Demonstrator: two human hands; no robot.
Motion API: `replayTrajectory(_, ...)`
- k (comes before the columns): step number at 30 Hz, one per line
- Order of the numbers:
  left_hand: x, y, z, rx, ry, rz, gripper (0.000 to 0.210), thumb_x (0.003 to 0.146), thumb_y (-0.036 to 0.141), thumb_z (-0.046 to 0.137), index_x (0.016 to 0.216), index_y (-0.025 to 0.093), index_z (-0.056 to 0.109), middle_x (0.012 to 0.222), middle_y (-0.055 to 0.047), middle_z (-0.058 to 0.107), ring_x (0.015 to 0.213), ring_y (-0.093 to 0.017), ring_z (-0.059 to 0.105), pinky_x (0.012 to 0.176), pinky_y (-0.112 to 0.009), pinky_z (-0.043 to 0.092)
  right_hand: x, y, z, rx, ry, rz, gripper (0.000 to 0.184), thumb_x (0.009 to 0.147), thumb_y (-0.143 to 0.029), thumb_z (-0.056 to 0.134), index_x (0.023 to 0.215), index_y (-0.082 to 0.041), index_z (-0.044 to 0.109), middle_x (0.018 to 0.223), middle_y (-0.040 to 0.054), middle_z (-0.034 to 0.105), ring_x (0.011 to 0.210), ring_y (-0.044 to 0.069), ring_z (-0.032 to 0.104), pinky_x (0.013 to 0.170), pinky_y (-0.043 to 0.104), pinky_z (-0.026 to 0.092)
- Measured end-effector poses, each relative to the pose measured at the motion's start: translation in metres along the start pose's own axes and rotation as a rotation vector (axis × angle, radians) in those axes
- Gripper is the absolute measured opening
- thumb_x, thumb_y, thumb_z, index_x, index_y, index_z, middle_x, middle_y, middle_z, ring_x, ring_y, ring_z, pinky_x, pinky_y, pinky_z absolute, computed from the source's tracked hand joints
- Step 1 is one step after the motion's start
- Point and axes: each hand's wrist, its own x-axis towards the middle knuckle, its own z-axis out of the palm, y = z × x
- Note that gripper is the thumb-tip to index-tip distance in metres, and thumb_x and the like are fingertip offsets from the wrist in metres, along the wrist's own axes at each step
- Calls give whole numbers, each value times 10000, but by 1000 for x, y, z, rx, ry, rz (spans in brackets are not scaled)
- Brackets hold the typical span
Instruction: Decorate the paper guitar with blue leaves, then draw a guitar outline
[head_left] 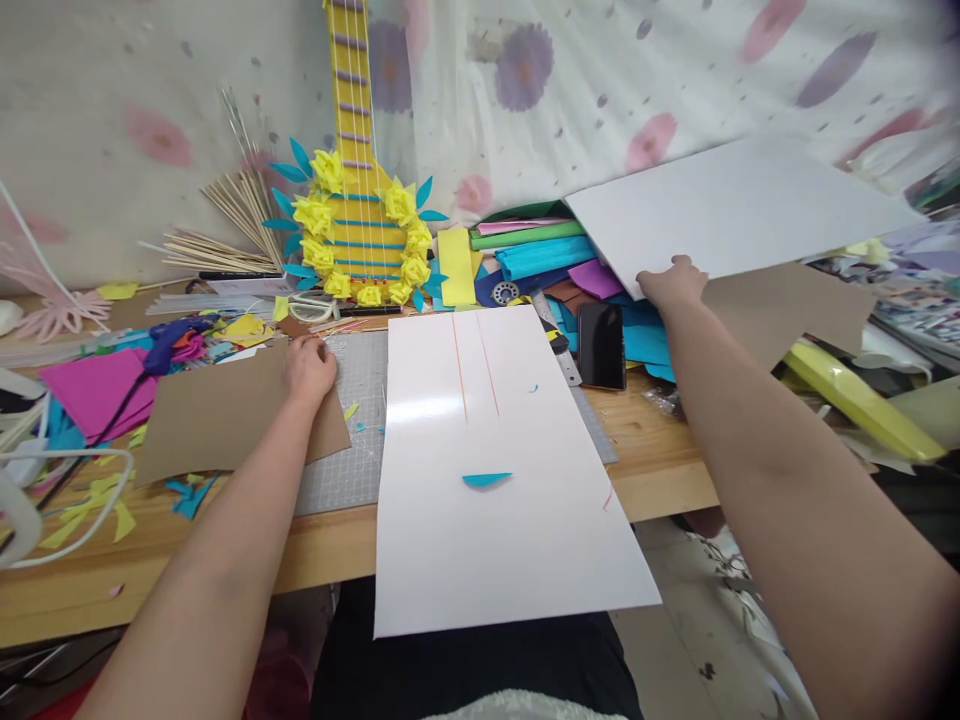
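My right hand (675,284) reaches far out and grips the lower left edge of a large white board (742,210), which is tilted over the materials at the back right. My left hand (311,368), its fingers curled, is closed at the upper edge of a brown cardboard sheet (217,415). That sheet partly covers a grey cutting mat (345,470). Between my arms a second white board (517,550) lies across the mat and juts past the table's front edge. It bears orange lines and a small blue paper scrap (487,480).
A yellow paper guitar (360,235) with yellow flowers stands against the curtain. Wooden sticks (225,250) lie left of it. A black phone (601,345) and blue paper rolls (544,258) are right of the middle. Magenta sheets (97,395) and a white cable (124,500) are at left.
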Motion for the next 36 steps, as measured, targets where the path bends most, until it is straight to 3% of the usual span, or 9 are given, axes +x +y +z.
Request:
replayTrajectory(3,1,-1,0,0,-8,8,327,787,205,455,1059,154,629,1255,-134,543,1211,-292,466,1034,-418,380,-23,-12,2,-46,46,-196,604,786,-248,523,1318,6,390,1363,256,406,1324,300,272,1097,403,135)
replayTrajectory(5,2,-2,1,2,-22,25,340,776,204,470,1075,147,623,1269,-134,534,1218,-290,460,1047,-414,368,-41,-22,3,-52,38,-284,587,786,-245,518,1320,-36,392,1363,226,421,1320,299,300,1080,410,213)
replayTrajectory(9,5,-4,-1,-5,-47,36,368,758,197,490,1104,152,611,1299,-129,513,1234,-292,445,1049,-413,364,-86,-44,12,-149,-245,-373,425,828,-351,486,1202,-149,502,1132,153,605,1090,288,544,917,404,413)
replayTrajectory(11,6,-7,-2,-2,-53,43,378,754,202,490,1111,160,605,1300,-128,510,1235,-297,441,1038,-423,370,-108,-52,18,-252,-374,-433,492,823,-448,499,1202,-134,494,1087,175,619,1045,313,572,874,414,435)
replayTrajectory(17,7,-23,-13,103,46,156,384,716,150,478,1079,160,604,1246,-141,550,1235,-285,440,1126,-505,166,-145,-60,30,-338,-530,-407,613,854,-473,435,1328,-96,340,986,204,632,957,342,612,803,443,462)
replayTrajectory(21,7,-21,-21,64,120,114,407,729,141,466,1119,150,583,1302,-147,509,1275,-288,404,1099,-509,238,-150,-61,32,-163,-598,-285,504,881,-391,407,1302,-122,340,905,154,645,755,266,650,715,392,494)
replayTrajectory(25,4,3,-15,-37,27,68,391,783,185,439,1141,131,588,1240,-156,556,1197,-264,490,1027,-399,378,-159,-68,34,-106,-620,-275,456,881,-393,425,1245,-120,395,985,183,632,636,221,640,669,364,489)
replayTrajectory(30,4,37,1,-89,-209,108,405,787,306,522,1158,167,603,1236,-118,594,1193,-291,505,1036,-419,367,-177,-73,46,-189,-761,-383,485,861,-423,469,1238,-124,412,861,125,683,636,212,646,694,328,468)
replayTrajectory(36,9,46,-9,-68,-147,-92,410,716,346,622,1083,165,658,1161,-129,638,1198,-350,473,987,-475,399,-186,-76,55,-174,-730,-390,393,842,-413,474,1127,-151,539,1069,141,656,888,254,639,647,293,448)
